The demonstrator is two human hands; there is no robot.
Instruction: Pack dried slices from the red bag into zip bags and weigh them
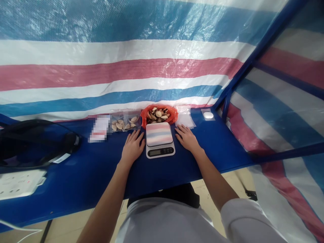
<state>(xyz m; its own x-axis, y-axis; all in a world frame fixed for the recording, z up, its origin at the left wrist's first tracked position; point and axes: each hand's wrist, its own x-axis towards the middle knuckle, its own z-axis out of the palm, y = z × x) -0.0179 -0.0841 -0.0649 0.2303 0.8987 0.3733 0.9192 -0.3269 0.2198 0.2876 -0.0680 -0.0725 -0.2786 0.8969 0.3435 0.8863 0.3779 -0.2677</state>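
My left hand (133, 145) lies flat on the blue table, fingers spread, just left of a white digital kitchen scale (160, 151). On the scale's other side my right hand (186, 137) rests palm down with its fingers apart. Nothing sits on the scale's shiny plate. Behind it stands a red plastic bag (173, 115), its mouth rolled open, full of brown and cream shell-like pieces (158, 114). Several similar pieces lie in a clear plastic bag (124, 123) beyond my left fingertips. Flat clear bags (185, 116) lie near my right fingertips.
A round white item (208, 115) in a small clear bag lies at the back right. Left of the filled bag is a blurred paper card (99, 129). Farther left are a black headset-like object (37, 143) and a white power strip (21, 183). Striped sheeting (121, 72) hangs behind the table.
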